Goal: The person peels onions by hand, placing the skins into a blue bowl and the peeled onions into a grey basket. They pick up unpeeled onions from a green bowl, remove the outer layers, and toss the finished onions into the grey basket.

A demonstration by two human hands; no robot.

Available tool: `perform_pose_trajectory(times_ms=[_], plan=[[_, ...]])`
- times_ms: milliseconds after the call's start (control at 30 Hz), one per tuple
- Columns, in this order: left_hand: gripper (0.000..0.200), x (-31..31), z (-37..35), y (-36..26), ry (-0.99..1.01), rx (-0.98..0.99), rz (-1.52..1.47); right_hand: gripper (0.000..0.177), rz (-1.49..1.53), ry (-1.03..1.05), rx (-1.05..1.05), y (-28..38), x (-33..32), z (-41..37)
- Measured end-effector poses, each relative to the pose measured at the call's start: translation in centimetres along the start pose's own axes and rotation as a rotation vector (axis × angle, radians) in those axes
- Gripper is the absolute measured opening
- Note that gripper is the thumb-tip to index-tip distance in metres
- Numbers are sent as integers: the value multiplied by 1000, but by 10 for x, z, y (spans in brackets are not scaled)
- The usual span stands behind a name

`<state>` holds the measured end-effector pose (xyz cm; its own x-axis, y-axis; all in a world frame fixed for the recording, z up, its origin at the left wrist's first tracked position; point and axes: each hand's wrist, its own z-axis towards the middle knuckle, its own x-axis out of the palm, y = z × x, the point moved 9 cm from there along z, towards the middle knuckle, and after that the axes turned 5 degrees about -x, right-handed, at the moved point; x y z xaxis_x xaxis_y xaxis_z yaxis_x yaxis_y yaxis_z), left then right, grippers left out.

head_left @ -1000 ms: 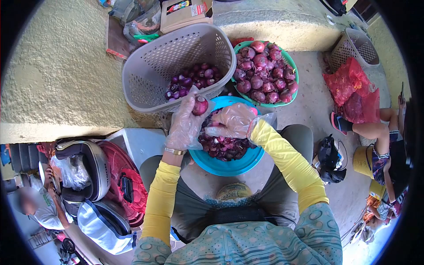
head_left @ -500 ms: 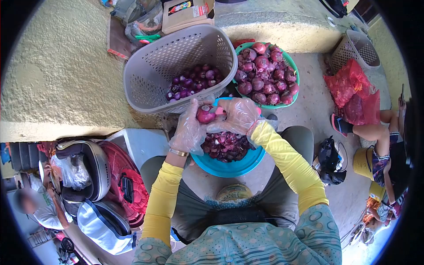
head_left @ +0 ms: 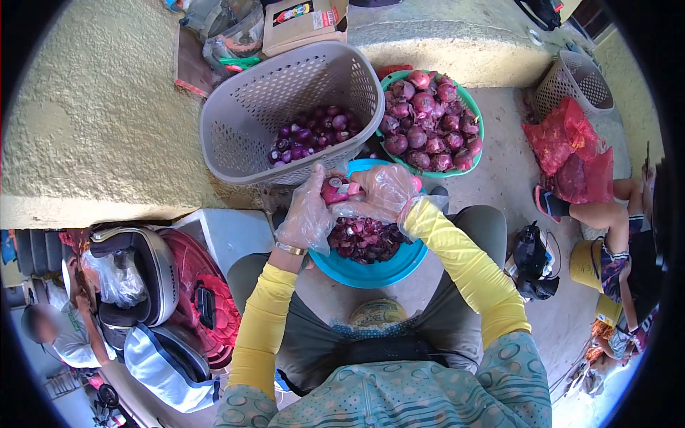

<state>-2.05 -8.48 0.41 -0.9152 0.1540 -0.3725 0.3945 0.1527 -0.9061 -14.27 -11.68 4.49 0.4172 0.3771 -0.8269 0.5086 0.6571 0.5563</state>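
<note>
Over the far edge of the blue basin (head_left: pixel 366 278), the left hand (head_left: pixel 305 217) grips a red onion (head_left: pixel 332 191), while the right hand (head_left: pixel 384 192) is closed around something pink against it. Concrete floor (head_left: pixel 497 167) spreads right of the basin, which holds onion skins (head_left: pixel 365 241); beyond it stand a grey basket (head_left: pixel 235 110) of peeled onions (head_left: pixel 303 135) and a green tub (head_left: pixel 451 173) of unpeeled ones.

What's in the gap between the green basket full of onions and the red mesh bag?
Just bare grey floor between the green basket and the red mesh bag, as the head view shows.
</note>
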Motion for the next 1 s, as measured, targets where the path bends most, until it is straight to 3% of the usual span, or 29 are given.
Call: perform_pose_trajectory(times_ms=[100,167,200,267,300,367,500,567,700,800,867,1000], plan=[[40,-1,-1,9,0,-45,-46,65,-18,31,23,-2,6,-1],[42,-5,-8,-11,-58,54,325,62,-34,49,38,-4,10,-1],[42,-5,-8,-13,-56,53,325,58,-48,62,24,-4,13,-1],[48,-2,-6,-2,-14,-89,24,55,-63,78,12,-5,15,-1],[48,-1,-4,-2,-14,-90,23,54,-60,69,3,-5,13,-1],[53,11,-5,26,-14,-430,-919,55,-56,60,-7,-5,10,0],[51,12,-2,19,25,-394,-847,59,23,-77,16,-10,-3,0],[51,20,-8,7,4,-533,-1164,61,24,-94,26,-11,-4,0],[52,16,-9,11,6,-535,-1109,60,12,-86,21,-9,-2,1],[54,15,-3,26,61,-419,-959,59,3,-70,23,-9,-2,1],[52,8,0,22,61,-193,-532,59,12,-60,27,-7,-2,0],[48,-3,3,34,-15,-88,-236,60,38,-56,24,-6,3,-1]])
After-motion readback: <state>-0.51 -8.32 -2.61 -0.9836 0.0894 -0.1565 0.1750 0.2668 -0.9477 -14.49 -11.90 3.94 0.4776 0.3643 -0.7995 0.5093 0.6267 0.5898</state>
